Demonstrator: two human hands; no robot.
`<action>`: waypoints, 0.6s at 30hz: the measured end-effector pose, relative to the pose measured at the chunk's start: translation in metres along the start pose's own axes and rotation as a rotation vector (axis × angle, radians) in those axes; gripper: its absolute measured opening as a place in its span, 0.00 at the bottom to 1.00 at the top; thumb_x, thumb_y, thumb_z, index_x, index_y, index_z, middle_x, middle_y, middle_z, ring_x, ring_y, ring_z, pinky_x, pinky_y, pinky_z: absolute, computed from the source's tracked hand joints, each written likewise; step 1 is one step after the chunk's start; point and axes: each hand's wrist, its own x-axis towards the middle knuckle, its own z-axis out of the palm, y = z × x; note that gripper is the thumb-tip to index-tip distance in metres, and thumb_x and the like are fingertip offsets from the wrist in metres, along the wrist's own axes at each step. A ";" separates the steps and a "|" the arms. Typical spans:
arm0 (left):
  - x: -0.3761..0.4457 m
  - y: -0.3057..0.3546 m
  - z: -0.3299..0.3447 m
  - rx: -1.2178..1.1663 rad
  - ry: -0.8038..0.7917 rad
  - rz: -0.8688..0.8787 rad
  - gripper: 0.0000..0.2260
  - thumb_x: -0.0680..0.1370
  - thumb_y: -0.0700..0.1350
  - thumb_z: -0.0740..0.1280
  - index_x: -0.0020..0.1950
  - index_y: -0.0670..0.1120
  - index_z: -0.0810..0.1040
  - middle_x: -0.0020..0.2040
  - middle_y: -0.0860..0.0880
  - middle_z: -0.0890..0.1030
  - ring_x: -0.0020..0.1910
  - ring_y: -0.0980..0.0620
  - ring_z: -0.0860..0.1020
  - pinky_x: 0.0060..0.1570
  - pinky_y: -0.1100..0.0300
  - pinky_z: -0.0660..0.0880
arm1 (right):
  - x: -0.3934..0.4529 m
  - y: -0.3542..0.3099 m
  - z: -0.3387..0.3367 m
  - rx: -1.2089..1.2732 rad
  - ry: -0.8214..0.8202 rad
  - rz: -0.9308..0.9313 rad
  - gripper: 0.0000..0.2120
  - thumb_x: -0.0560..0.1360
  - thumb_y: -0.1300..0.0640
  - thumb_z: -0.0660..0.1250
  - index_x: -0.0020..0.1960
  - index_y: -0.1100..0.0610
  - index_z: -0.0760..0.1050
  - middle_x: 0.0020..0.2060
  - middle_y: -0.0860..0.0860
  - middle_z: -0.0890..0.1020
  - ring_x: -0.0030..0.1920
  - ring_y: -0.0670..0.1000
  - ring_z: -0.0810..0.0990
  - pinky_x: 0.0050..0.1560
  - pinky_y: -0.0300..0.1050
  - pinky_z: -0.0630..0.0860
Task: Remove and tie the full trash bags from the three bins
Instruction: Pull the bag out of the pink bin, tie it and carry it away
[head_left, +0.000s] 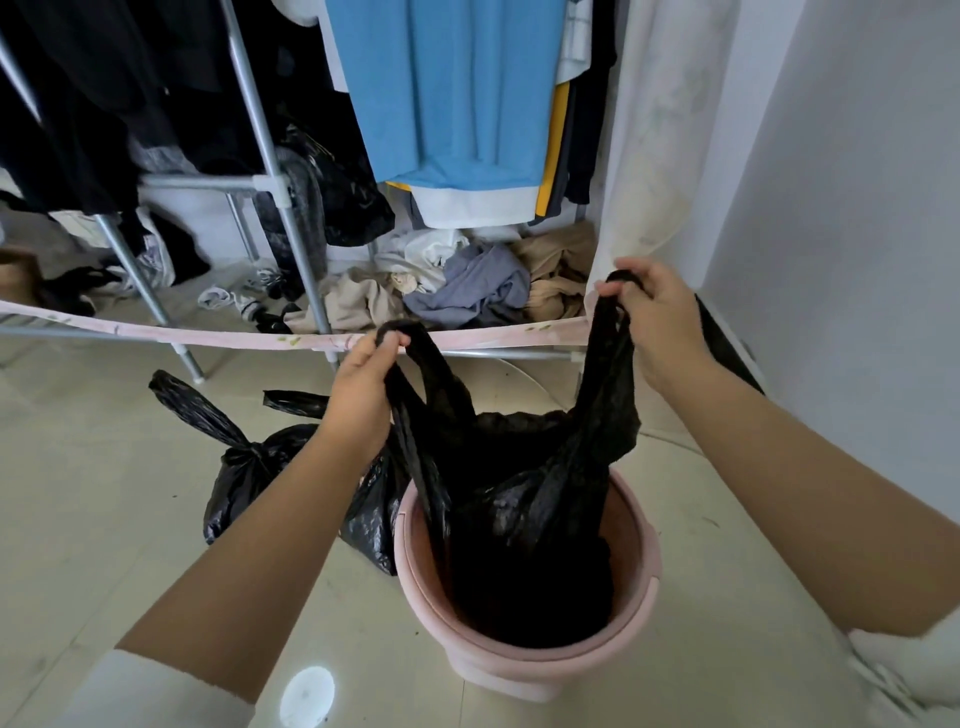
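A pink round bin (641, 561) stands on the floor in front of me, with a black trash bag (524, 493) rising out of it. My left hand (363, 384) grips the bag's left handle loop above the bin. My right hand (657, 327) grips the right handle loop, held higher and pulled out to the right. The bag's mouth is stretched open between both hands, and its bottom still sits inside the bin. A tied black trash bag (244, 467) lies on the floor left of the bin, its knotted ears sticking up.
A metal clothes rack (275, 171) with hanging blue and dark garments stands behind the bin, and a heap of clothes (467, 286) lies under it. A white wall (857, 208) closes the right side. Pale tiled floor (104, 493) spreads to the left.
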 end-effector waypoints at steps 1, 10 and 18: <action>-0.003 0.005 -0.001 -0.069 -0.035 0.042 0.15 0.82 0.40 0.52 0.38 0.46 0.70 0.26 0.61 0.80 0.32 0.65 0.80 0.31 0.74 0.74 | 0.002 -0.005 -0.003 0.152 0.034 0.023 0.14 0.79 0.68 0.51 0.50 0.56 0.72 0.38 0.53 0.77 0.42 0.49 0.78 0.47 0.38 0.74; -0.029 -0.035 -0.007 0.056 -0.108 -0.074 0.13 0.83 0.42 0.50 0.38 0.49 0.60 0.25 0.52 0.64 0.17 0.61 0.61 0.19 0.70 0.60 | -0.022 0.028 -0.001 0.117 -0.013 0.192 0.08 0.80 0.64 0.49 0.51 0.54 0.64 0.31 0.51 0.65 0.23 0.46 0.62 0.19 0.33 0.60; -0.051 -0.081 -0.039 0.373 -0.144 -0.268 0.33 0.74 0.31 0.66 0.75 0.44 0.55 0.67 0.47 0.70 0.68 0.48 0.69 0.67 0.54 0.66 | -0.059 0.107 -0.028 -0.144 -0.167 0.249 0.50 0.69 0.58 0.72 0.76 0.56 0.37 0.76 0.53 0.49 0.75 0.53 0.55 0.73 0.51 0.59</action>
